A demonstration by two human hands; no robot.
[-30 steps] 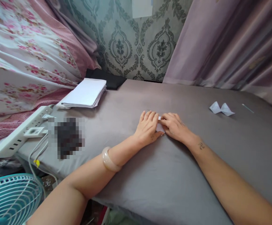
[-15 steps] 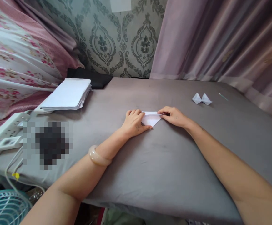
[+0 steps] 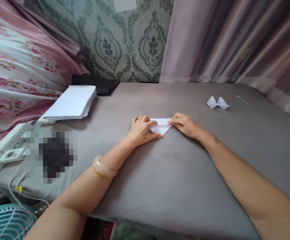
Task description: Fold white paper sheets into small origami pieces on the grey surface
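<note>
Left hand (image 3: 142, 130) flat, pinning folded paper (image 3: 162, 126) on counter (image 3: 175, 173); right hand (image 3: 185, 124) fingertips pressing corner. Keep edges aligned, crease firmly.

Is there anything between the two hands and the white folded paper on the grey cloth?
No. The left hand and the right hand both rest directly on the folded paper, one at each end; nothing lies between them and it.

2 hands (image 3: 145, 131), 1 folded paper (image 3: 163, 126), 1 paper stack (image 3: 71, 102), 1 finished fold (image 3: 217, 102), 1 fan (image 3: 6, 221)
</note>
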